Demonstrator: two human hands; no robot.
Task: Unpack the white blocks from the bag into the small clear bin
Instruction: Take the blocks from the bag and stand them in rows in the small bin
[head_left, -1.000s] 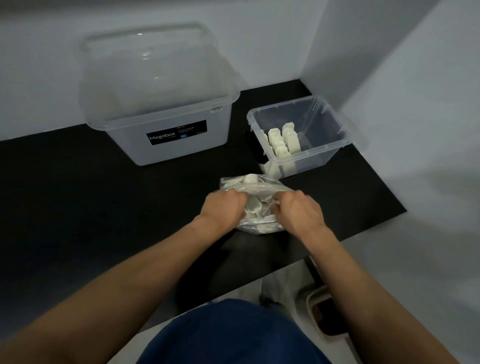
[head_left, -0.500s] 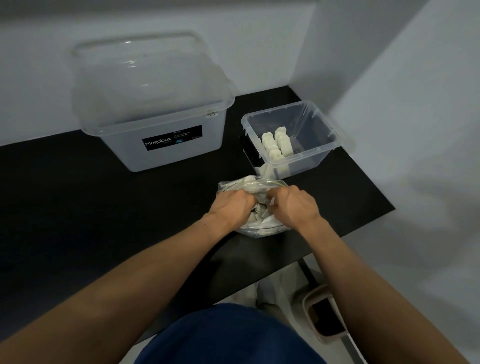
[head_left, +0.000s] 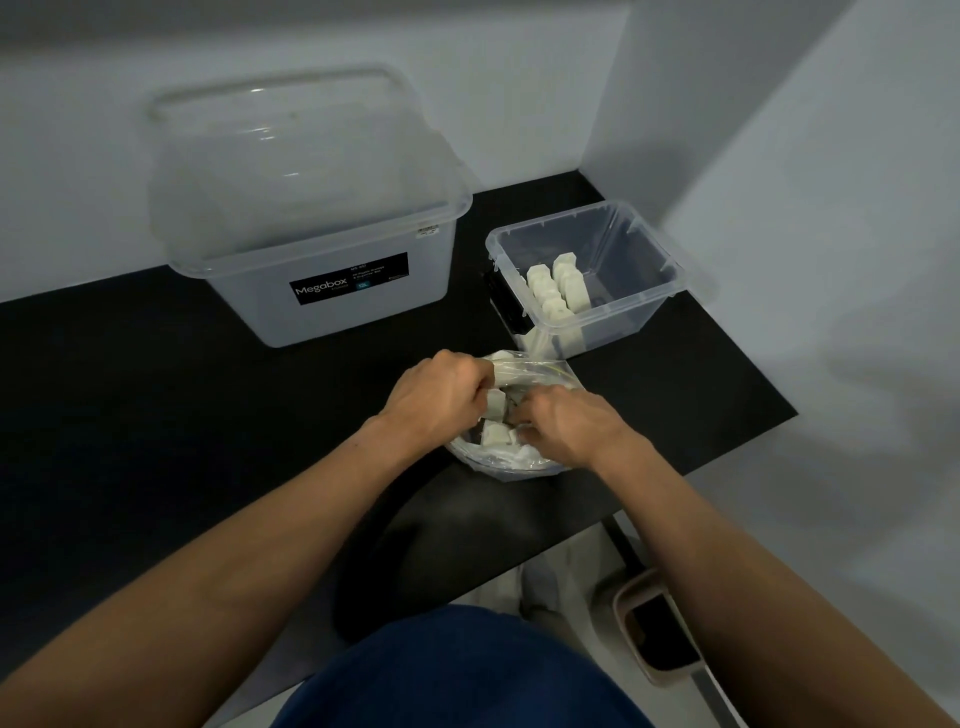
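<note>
Up close, the left hand (head_left: 441, 400) and right hand (head_left: 566, 426) both clutch the crinkly clear bag (head_left: 519, 460) on the smooth black table (head_left: 156, 415). Chunky white blocks (head_left: 496, 432) sit inside it. Just behind, the small clear bin (head_left: 647, 249) holds more in two rows. Farthest back stands a big cloudy tub (head_left: 322, 244).

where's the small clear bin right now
In the head view the small clear bin sits right of centre on the black table, beside the Megabox tub, just beyond the bag.
</note>
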